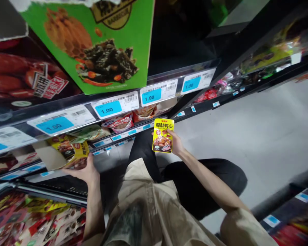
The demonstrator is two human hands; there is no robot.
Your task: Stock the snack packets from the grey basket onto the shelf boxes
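My right hand [177, 144] holds a yellow snack packet [163, 140] by its right edge, with the printed front, marked "duck heart", facing up. My left hand [87, 171] reaches to the lower shelf at the left. Its thumb and fingers are spread around the near end of a bunch of yellow packets [80, 152], gripping them at the mouth of a pale open carton [45, 157]. Part of that grip is hidden behind the packets.
Above the left hand runs a shelf edge with price tags [107, 109], carrying a large green box [123, 30]. Red packets [119, 123] sit in the lower shelf. A black crate [51, 193] full of snack packets stands at the lower left. Grey floor [220, 130] stretches rightward.
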